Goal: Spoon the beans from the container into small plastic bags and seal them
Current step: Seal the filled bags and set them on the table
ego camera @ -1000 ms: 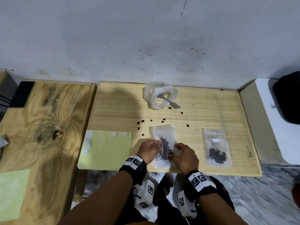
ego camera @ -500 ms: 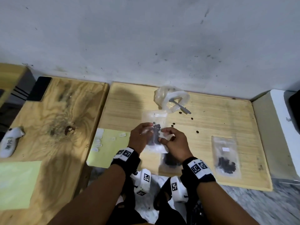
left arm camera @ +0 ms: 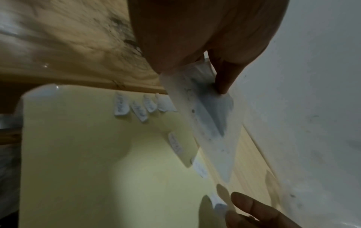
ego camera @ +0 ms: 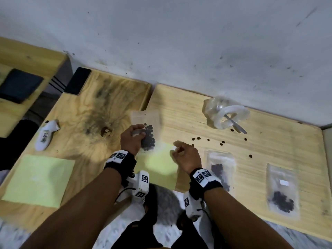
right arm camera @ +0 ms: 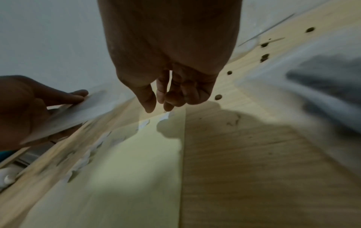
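Three bags of beans, one lifted.
Left hand (ego camera: 132, 139) grips one bag (ego camera: 147, 130) at centre frame; right hand (ego camera: 186, 155) hangs loose, empty; two bags (ego camera: 221, 166) lie lower right.

Left hand (ego camera: 132, 139) holds a bag of beans (ego camera: 146, 131) up above the seam between two tables; sheet with labels (ego camera: 161, 163) lies below and between it and the right hand (ego camera: 186, 155). Right of the right hand, two filled bags (ego camera: 221, 169) (ego camera: 282, 189) lie on the table (ego camera: 179, 108), loose beans (ego camera: 198, 138) just beyond its fingers. Farther beyond, near the wall, sits the container (ego camera: 224, 112) with the spoon (ego camera: 235, 124) in it; another sheet (ego camera: 39, 178) lies well left of the left hand.
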A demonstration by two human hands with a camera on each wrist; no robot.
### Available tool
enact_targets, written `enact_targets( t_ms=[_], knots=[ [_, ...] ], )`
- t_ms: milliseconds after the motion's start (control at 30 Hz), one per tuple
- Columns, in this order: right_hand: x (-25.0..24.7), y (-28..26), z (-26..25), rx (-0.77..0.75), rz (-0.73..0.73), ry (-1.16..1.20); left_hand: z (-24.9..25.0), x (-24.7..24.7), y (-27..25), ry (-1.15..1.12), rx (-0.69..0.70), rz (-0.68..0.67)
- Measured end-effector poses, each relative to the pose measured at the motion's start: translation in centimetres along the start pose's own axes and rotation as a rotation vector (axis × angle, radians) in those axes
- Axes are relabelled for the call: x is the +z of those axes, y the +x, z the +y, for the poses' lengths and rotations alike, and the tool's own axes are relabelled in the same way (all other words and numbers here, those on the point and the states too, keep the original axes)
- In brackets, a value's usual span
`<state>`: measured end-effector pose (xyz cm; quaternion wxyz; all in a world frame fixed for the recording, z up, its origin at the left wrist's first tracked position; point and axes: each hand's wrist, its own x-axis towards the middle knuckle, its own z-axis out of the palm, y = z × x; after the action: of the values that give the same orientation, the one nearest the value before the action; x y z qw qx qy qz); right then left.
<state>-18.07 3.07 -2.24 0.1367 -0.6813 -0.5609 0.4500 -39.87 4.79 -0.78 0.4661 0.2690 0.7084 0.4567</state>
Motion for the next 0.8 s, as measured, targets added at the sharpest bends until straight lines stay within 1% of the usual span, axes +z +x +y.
enact_targets(
  t_ms=[200,333,400,500,600,700,800],
  knots=[
    [2.2,1.5,-2.2,0.023,-0.01,-0.216,-0.2,-1.9,1.1,-0.016,-0.024,0.024],
    [3.2,2.0,-3.0,0.071,0.057,-0.246,-0.3,-2.8,1.6,-0.04,-0.049,0.007],
    [3.5,2.2,-3.3,0.086,0.06,-0.233,-0.3,-3.1,1.7,-0.037,-0.037,-0.002],
    [3.8,2.7,-3.4,0.121,0.046,-0.137,-0.2,-3.2,1.7,-0.052,-0.029,-0.008],
    [3.8,2.9,-3.4,0.096,0.053,-0.002,-0.3,-3.1,1.6,-0.071,-0.026,-0.012],
    [3.5,2.8,-3.7,0.072,0.074,0.167,-0.2,-2.9,1.3,-0.08,-0.036,-0.017],
    [2.1,2.5,-4.5,0.107,0.105,0.391,0.6,-2.2,0.7,-0.083,-0.053,-0.01]
  ],
)
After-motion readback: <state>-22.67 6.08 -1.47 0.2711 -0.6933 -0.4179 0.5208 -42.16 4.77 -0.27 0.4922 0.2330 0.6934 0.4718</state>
